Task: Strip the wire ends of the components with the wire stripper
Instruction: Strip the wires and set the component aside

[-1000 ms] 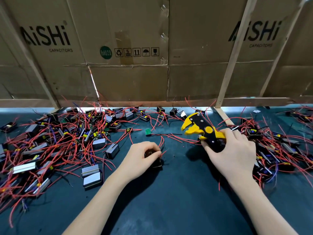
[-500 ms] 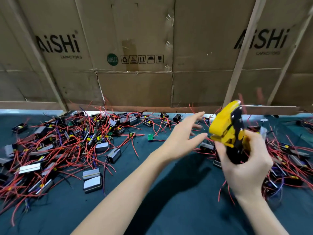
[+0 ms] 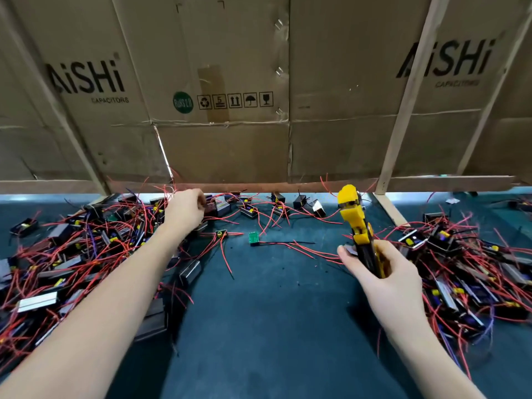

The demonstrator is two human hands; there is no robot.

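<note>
My right hand grips the black handles of the yellow and black wire stripper, which stands nearly upright with its jaws pointing away from me and nothing in them. My left hand is stretched to the far edge of the left pile of components, small dark boxes with red wires. Its fingers curl down onto a dark component there. A second pile of components lies to the right of my right hand.
A dark green mat covers the bench. A small green circuit board with a black wire and several loose components lie in the middle at the back. A cardboard wall with wooden battens closes the far side.
My left hand left the component it held, swung right towards the stripper, then reached far left to the back of the left pile. The stripper turned upright and moved a little right.
</note>
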